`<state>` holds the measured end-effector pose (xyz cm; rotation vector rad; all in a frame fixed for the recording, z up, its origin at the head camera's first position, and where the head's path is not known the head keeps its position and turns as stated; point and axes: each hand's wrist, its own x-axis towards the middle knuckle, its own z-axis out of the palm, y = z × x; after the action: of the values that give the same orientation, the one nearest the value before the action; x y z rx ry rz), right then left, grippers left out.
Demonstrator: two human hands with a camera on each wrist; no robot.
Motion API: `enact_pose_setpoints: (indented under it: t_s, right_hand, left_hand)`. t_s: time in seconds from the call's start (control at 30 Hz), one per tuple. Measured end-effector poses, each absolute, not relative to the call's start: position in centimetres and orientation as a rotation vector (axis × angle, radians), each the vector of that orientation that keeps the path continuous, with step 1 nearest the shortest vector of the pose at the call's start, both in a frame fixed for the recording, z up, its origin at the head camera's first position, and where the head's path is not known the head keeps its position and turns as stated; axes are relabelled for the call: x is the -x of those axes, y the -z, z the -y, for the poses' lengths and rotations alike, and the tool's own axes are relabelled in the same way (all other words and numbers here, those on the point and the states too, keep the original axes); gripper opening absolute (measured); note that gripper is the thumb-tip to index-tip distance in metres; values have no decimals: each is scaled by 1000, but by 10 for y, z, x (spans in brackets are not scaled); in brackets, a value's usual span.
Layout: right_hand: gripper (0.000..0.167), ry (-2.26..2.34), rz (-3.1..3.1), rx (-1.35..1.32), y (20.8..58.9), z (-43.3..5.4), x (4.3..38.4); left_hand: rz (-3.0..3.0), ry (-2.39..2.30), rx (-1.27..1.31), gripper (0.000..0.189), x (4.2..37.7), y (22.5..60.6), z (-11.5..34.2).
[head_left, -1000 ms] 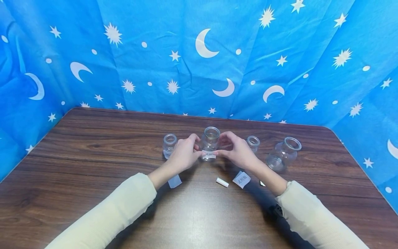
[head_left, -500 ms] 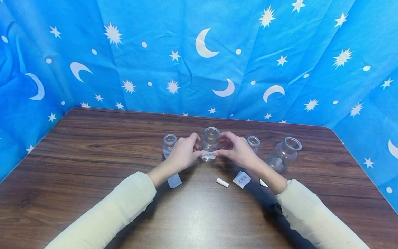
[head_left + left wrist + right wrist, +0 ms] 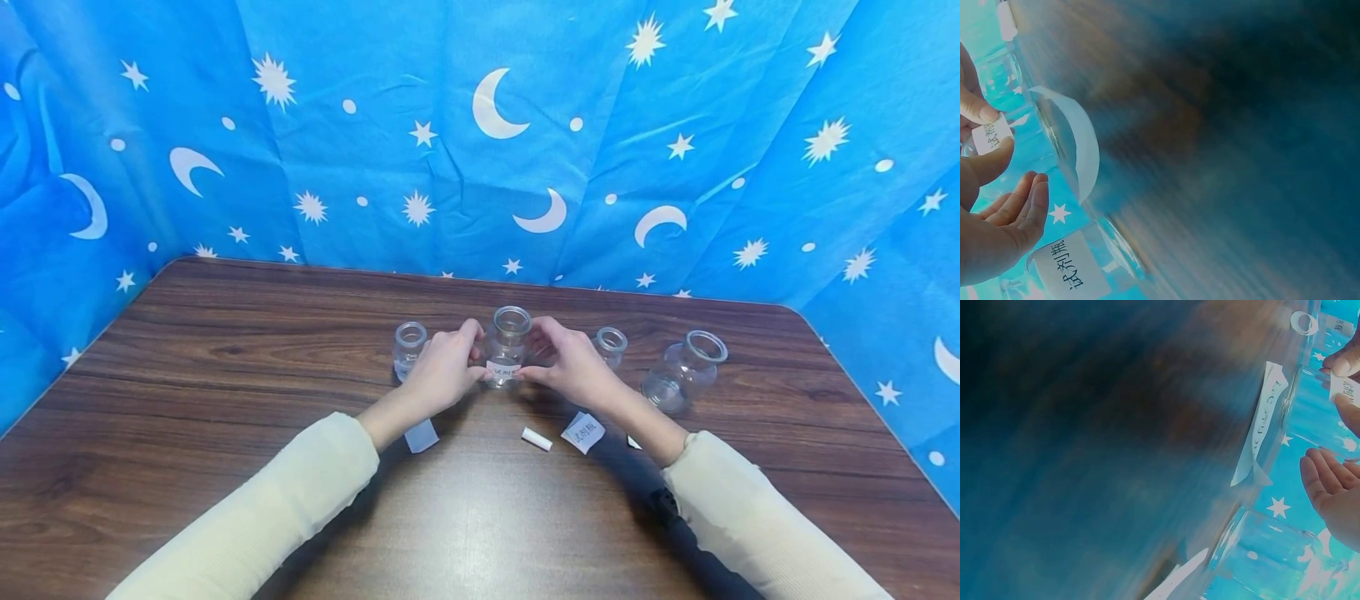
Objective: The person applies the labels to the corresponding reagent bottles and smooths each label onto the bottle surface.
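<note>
- Toward the far edge of the tabletop (image 3: 210, 400), in the head view, we see a white label (image 3: 503, 372) across the middle jar (image 3: 507, 347), long axis side to side, between left hand (image 3: 442, 367) and right hand (image 3: 576, 363), neither nearer.
- In the left wrist view, the left thumb presses one end, fingers loosely extended.
- In the right wrist view, the right thumb presses the other end; whether its relaxed fingers touch the jar, we cannot tell.
</note>
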<state>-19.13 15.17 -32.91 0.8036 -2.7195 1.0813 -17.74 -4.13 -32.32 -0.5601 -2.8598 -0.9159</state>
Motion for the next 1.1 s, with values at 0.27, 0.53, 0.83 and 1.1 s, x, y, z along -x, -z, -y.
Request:
enact_pose_setpoints:
  t_s: [0.27,0.53,0.83,1.1]
  right_hand:
    - [51,-1110,2735,-852,330,-156,192]
    - [44,-1167,2740,-906,327,-160,194]
    - [45,-1189,2749,-907,325,-156,196]
    - [56,-982,2718,-930,331,-152,195]
  left_hand:
    - [2879,934,570,39,179,325,42]
    - [2882,935,566,41,179,326,43]
    - [2881,904,541,37,177,324,41]
    - [2870,919,552,35,177,323,40]
